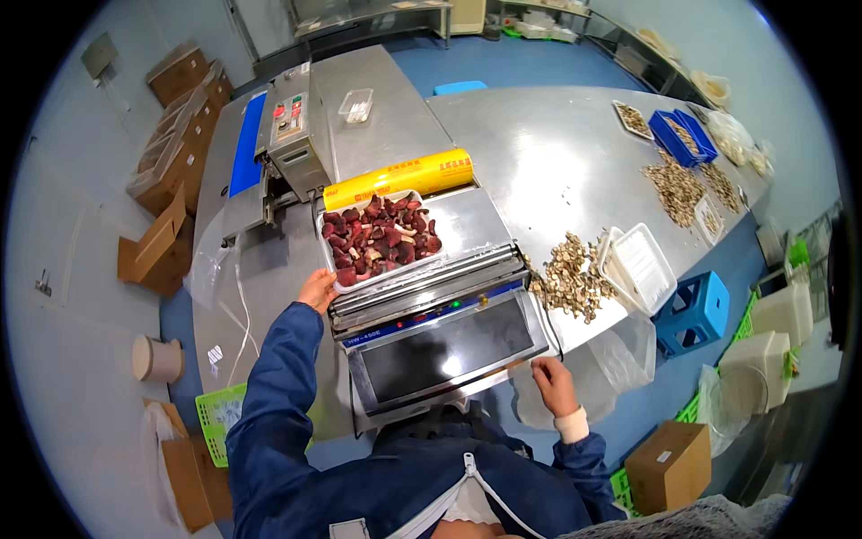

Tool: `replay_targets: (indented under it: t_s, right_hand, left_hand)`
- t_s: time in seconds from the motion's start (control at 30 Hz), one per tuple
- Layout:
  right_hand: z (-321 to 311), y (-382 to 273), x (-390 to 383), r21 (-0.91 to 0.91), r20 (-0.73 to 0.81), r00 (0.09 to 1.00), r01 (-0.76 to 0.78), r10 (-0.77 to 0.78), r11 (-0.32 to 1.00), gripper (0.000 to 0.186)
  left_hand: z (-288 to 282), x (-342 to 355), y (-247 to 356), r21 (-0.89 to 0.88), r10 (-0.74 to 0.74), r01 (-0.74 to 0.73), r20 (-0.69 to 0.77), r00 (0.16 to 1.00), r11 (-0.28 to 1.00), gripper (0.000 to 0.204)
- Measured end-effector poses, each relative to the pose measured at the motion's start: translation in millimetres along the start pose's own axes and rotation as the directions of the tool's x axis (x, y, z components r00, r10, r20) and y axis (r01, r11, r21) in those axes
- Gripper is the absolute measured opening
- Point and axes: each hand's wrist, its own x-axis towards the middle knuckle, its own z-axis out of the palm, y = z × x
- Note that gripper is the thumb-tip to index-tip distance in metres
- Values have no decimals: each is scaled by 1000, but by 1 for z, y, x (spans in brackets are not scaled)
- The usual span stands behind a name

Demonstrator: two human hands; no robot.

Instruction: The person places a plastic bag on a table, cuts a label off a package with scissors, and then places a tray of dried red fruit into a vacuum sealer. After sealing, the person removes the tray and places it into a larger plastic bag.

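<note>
My left hand [318, 291] pinches the near left corner of a white tray [325, 235]. Dark red, pale-stemmed mushroom pieces [382, 238] fill the tray, which sits on the rear part of a film wrapping machine [467, 229]. Behind the tray lies a yellow roll of cling film [400, 178]. The machine's dark hot plate [449, 349] faces me, with a small control strip and rollers above it. By the front right corner of that plate, my right hand [555, 386] hangs with its fingers curled in; nothing shows in it.
Loose brown mushrooms [572, 277] lie right of the machine beside stacked white trays [645, 260]. Another mushroom heap [675, 189] and a blue basket [680, 136] are farther right. A sealing machine [292, 135] stands at left. A blue stool [693, 313] and carton [667, 469] flank the table.
</note>
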Motion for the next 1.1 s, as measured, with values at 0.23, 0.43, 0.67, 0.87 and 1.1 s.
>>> replay_targets:
  t_s: [0.23, 0.43, 0.67, 0.87, 1.1]
  right_hand:
    - [13, -12, 158, -104, 147, 923, 371, -355, 923, 15]
    - [52, -22, 238, -229, 268, 854, 505, -445, 832, 21]
    - [65, -17, 271, -377, 375, 756, 654, -537, 656, 19]
    - [73, -15, 278, -436, 470, 695, 719, -545, 541, 12]
    - [73, -9, 280, -409, 476, 671, 742, -569, 532, 8]
  left_hand:
    - [-16, 4, -13, 278, -38, 86, -175, 984, 957, 6]
    - [8, -1, -7, 544, 191, 52, -379, 905, 837, 15]
    - [99, -70, 7, 913, 605, -406, 348, 716, -44, 25]
    - [106, -62, -10, 936, 568, -318, 346, 747, -152, 26]
    - [104, -61, -20, 928, 593, -333, 364, 719, -166, 14]
